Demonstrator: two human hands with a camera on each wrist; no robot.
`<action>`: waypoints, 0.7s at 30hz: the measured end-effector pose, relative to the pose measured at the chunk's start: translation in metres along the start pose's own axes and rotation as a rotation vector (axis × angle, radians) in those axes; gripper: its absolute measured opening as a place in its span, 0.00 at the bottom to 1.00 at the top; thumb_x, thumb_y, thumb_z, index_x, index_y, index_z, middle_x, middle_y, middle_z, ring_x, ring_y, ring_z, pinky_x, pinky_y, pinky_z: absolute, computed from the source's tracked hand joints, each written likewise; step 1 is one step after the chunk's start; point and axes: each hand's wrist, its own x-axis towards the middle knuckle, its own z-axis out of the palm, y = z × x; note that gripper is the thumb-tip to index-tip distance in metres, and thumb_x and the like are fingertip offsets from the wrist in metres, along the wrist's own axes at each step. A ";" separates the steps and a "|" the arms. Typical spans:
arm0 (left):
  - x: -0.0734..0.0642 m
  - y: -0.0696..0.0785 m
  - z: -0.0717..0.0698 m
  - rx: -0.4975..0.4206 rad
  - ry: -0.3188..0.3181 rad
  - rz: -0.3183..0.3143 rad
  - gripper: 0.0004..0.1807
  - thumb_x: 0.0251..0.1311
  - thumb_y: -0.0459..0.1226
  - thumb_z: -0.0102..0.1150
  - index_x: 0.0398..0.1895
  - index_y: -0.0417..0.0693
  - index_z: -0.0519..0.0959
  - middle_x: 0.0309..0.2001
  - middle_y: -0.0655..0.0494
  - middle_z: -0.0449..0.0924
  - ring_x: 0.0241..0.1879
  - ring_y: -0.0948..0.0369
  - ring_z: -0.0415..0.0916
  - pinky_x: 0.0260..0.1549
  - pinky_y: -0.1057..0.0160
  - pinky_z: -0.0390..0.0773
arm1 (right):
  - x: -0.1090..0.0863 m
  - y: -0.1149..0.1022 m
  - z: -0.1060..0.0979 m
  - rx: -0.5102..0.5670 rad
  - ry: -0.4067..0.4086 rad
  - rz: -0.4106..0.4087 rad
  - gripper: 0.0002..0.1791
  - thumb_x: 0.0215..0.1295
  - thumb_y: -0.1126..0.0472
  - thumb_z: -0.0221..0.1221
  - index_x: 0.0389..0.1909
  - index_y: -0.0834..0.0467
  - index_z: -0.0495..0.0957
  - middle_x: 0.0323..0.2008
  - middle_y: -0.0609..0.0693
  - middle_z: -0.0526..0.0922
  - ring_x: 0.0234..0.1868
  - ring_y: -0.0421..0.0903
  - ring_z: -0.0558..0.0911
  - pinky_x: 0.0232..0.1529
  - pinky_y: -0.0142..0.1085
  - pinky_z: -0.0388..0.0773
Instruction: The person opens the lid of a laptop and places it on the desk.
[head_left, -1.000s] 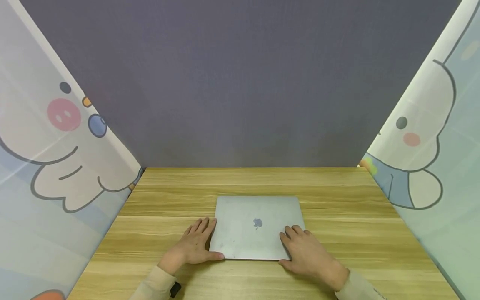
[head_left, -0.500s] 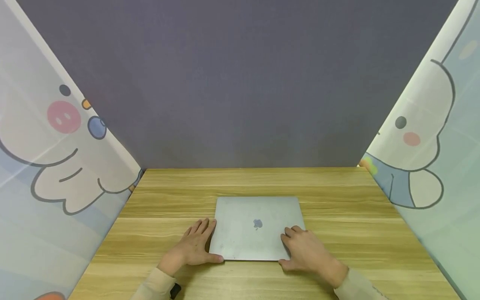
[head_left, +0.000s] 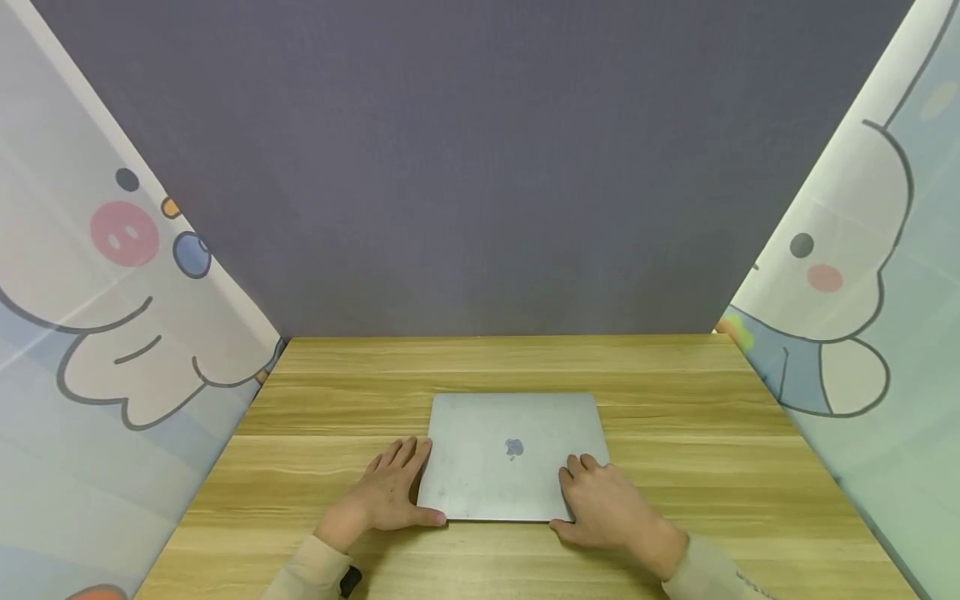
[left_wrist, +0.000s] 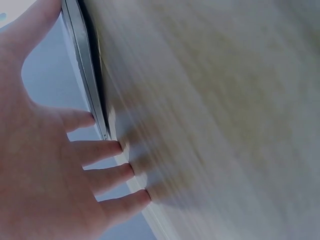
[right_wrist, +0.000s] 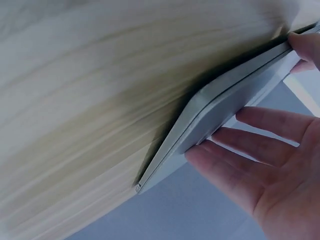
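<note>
A closed silver laptop [head_left: 495, 483] with a logo on its lid lies flat on the wooden table [head_left: 360, 400]. At its front left corner is my left hand [head_left: 386, 496]; the thumb touches the corner and the straight, spread fingers stand along the left side. In the left wrist view, several of those fingertips reach down to the tabletop. My right hand [head_left: 611, 504] is over the front right corner. Its fingertips rest on the lid, and the thumb touches the front edge, as the right wrist view also shows. The laptop's rim [right_wrist: 220, 95] appears there with a thin seam.
A dark grey panel [head_left: 480, 167] stands behind the table's far edge. Walls with cartoon prints rise on both sides, the left wall [head_left: 180, 333] and the right wall [head_left: 900, 467]. A small black object [head_left: 349, 580] sits by the left sleeve.
My right hand has shifted slightly to the left, its thumb sliding along the laptop's front edge. The left hand and the laptop stay nearly in place.
</note>
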 end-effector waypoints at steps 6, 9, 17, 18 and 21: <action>0.001 0.000 0.000 -0.004 -0.002 -0.001 0.67 0.46 0.72 0.66 0.81 0.43 0.52 0.78 0.33 0.49 0.76 0.34 0.47 0.70 0.31 0.53 | 0.000 0.001 0.004 -0.069 0.044 -0.072 0.38 0.51 0.31 0.65 0.33 0.67 0.84 0.32 0.58 0.84 0.27 0.49 0.80 0.19 0.38 0.78; 0.000 0.000 0.000 -0.010 0.000 -0.005 0.67 0.46 0.72 0.67 0.81 0.43 0.52 0.78 0.33 0.49 0.76 0.34 0.47 0.70 0.31 0.53 | 0.000 0.001 0.005 -0.096 0.055 -0.090 0.39 0.51 0.31 0.65 0.35 0.68 0.85 0.34 0.61 0.86 0.30 0.52 0.83 0.20 0.40 0.81; 0.001 0.000 -0.001 -0.021 -0.005 0.003 0.69 0.44 0.71 0.69 0.81 0.42 0.52 0.78 0.32 0.49 0.76 0.34 0.46 0.69 0.30 0.52 | 0.000 0.001 0.005 -0.111 0.067 -0.090 0.38 0.51 0.32 0.65 0.36 0.68 0.85 0.36 0.63 0.87 0.34 0.56 0.87 0.22 0.43 0.84; 0.001 0.000 -0.001 -0.023 -0.006 0.004 0.69 0.44 0.71 0.69 0.81 0.42 0.52 0.78 0.32 0.49 0.76 0.34 0.46 0.69 0.30 0.52 | 0.000 0.000 0.005 -0.111 0.065 -0.089 0.38 0.51 0.32 0.65 0.36 0.68 0.85 0.36 0.63 0.87 0.35 0.57 0.87 0.23 0.43 0.84; 0.000 0.000 -0.002 -0.028 -0.008 0.005 0.68 0.44 0.71 0.69 0.81 0.42 0.52 0.78 0.32 0.49 0.76 0.33 0.46 0.69 0.30 0.52 | 0.000 0.000 0.006 -0.111 0.062 -0.084 0.38 0.51 0.32 0.64 0.36 0.68 0.85 0.36 0.63 0.87 0.35 0.57 0.87 0.24 0.44 0.84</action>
